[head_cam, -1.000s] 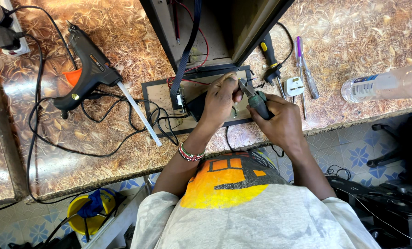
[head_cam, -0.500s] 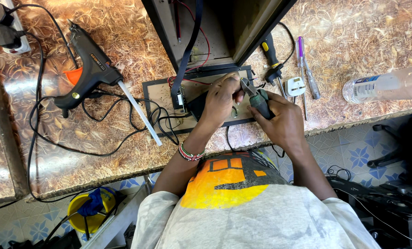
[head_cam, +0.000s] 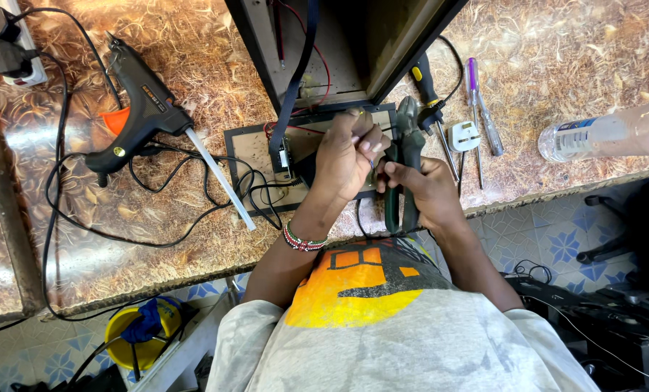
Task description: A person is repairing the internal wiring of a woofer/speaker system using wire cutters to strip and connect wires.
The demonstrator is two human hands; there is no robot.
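My right hand point(head_cam: 427, 190) grips a pair of dark-handled pliers point(head_cam: 404, 156), jaws pointing away from me toward the open cabinet point(head_cam: 353, 43). Beside the jaws, my left hand point(head_cam: 347, 156) pinches something small, probably a wire, with fingers curled; what it holds is mostly hidden. Both hands hover over a flat brown board in a black frame point(head_cam: 248, 149) with wires and a small part on it. A beaded bracelet point(head_cam: 304, 241) circles my left wrist.
A black glue gun point(head_cam: 139, 109) with a glue stick lies left, its cable looping over the marbled counter point(head_cam: 121, 239). Screwdrivers point(head_cam: 477, 101), a white plug point(head_cam: 464, 136) and a clear plastic bottle point(head_cam: 607, 134) lie right. A power strip point(head_cam: 8, 40) sits far left.
The pliers have swung more upright in my right hand, jaws now nearer the cabinet. My left hand stays by the jaws with little movement.
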